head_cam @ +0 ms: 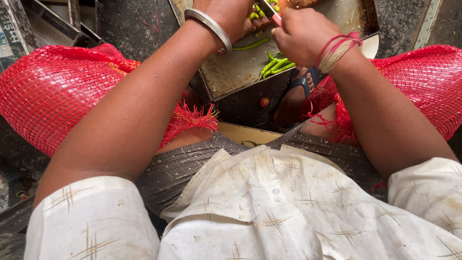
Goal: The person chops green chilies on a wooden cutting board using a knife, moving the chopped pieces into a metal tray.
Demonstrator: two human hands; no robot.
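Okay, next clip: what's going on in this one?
A seated person is cutting green chillies on a worn metal tray. The right hand grips a red-handled knife, while the left hand, a metal bangle on its wrist, holds chillies down at the tray's far end. Red mesh sacking covers both knees.

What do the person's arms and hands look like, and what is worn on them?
Both forearms are bare. The left hand has a plain silver metal bangle at the wrist. The right hand has several thin threads, red and pale cream, tied around the wrist. Both upper arms are covered by short sleeves of an off-white shirt with small brown cross-like marks.
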